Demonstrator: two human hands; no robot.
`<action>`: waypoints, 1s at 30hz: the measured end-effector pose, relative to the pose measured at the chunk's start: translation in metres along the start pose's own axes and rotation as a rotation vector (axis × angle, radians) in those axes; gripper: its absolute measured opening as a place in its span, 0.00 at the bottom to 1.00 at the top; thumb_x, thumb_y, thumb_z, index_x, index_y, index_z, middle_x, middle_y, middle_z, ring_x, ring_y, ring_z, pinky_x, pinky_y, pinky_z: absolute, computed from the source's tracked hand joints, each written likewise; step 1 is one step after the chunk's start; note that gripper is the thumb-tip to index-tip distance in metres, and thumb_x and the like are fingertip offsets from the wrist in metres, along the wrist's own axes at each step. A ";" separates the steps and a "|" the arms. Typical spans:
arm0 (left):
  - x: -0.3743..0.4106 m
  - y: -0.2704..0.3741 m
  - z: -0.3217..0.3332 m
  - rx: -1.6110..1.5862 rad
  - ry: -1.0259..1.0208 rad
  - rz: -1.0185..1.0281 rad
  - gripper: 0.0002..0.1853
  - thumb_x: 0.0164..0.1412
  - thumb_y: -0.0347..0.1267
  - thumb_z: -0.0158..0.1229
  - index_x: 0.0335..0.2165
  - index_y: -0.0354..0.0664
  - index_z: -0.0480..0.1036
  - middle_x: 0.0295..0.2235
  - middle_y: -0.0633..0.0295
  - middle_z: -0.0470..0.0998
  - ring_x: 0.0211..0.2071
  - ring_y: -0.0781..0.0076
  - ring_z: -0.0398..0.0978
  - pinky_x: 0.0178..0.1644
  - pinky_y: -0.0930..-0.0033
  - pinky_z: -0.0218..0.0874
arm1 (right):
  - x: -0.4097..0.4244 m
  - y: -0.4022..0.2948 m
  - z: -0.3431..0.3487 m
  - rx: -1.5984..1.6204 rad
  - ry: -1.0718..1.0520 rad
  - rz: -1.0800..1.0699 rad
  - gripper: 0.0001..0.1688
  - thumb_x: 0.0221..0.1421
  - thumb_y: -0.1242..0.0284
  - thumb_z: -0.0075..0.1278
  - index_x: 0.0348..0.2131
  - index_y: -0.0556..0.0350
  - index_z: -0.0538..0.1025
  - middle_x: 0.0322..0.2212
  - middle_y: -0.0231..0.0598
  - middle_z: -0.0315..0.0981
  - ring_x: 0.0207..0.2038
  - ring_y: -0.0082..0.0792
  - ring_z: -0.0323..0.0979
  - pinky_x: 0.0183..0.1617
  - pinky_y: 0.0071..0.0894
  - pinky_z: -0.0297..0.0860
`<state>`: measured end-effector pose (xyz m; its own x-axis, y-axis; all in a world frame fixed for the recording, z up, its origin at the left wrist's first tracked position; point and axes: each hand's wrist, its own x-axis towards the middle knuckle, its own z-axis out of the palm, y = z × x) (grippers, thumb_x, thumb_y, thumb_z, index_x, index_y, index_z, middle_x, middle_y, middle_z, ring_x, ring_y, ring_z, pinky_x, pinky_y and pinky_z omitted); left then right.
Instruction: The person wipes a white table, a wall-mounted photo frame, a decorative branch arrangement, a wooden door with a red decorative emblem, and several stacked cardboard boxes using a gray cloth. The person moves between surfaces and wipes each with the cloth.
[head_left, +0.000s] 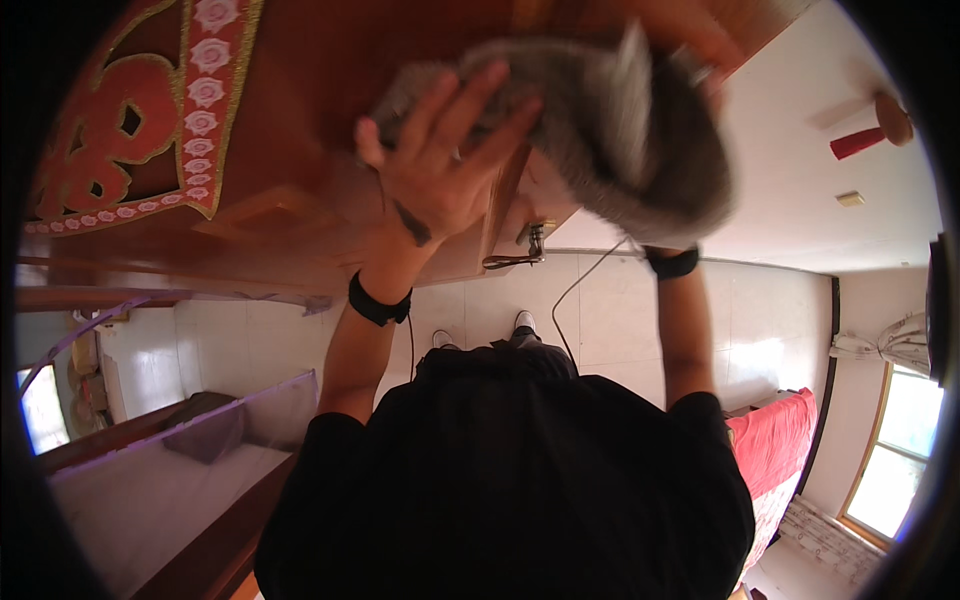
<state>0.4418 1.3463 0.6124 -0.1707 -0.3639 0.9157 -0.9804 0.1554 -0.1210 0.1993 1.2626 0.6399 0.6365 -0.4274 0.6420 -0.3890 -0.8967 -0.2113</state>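
Observation:
A grey cloth (660, 180), blurred and partly folded over, hangs against a reddish-brown wooden door (315, 135) at the top of the view. My left hand (450, 157) lies with spread fingers over the cloth's left part, its back towards the camera. Mostly hidden behind the right part of the cloth is my right hand (709, 71), of which only blurred fingers show; what its fingers grip cannot be made out. Both wrists wear black bands, and a thin cable runs down from each. A metal door handle (536, 244) sits below the cloth on the door's edge.
A red and gold decoration with rose patterns (200, 124) hangs on the wood at left. At lower left stands a bed (172, 510) with purple-edged netting. Red bedding (776, 442) and a window (892, 450) are at right. Pale tiles (615, 315) cover the floor.

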 end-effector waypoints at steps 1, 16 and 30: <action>-0.023 0.007 0.009 0.014 -0.083 0.033 0.23 0.62 0.41 0.54 0.56 0.72 0.74 0.63 0.78 0.67 0.66 0.73 0.57 0.66 0.53 0.38 | -0.024 0.011 0.039 0.001 0.138 -0.032 0.64 0.37 0.51 0.69 0.66 0.58 0.58 0.60 0.57 0.59 0.62 0.58 0.58 0.68 0.63 0.43; -0.013 -0.027 0.003 0.159 -0.093 0.285 0.23 0.62 0.34 0.52 0.55 0.67 0.76 0.61 0.76 0.71 0.64 0.69 0.62 0.68 0.58 0.43 | -0.030 0.083 0.057 0.190 0.483 -0.169 0.28 0.52 0.72 0.59 0.54 0.53 0.77 0.51 0.47 0.75 0.53 0.39 0.70 0.49 0.40 0.69; -0.180 0.010 0.062 0.307 -0.291 0.390 0.16 0.65 0.45 0.52 0.50 0.71 0.78 0.63 0.79 0.68 0.64 0.73 0.60 0.61 0.61 0.47 | -0.144 0.070 0.154 0.164 0.288 -0.126 0.17 0.35 0.81 0.60 0.32 0.55 0.83 0.43 0.44 0.73 0.41 0.45 0.74 0.39 0.39 0.74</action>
<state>0.4565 1.3567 0.4227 -0.5030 -0.5772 0.6433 -0.8157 0.0710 -0.5740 0.1835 1.2439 0.4191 0.4495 -0.2834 0.8471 -0.1930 -0.9567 -0.2177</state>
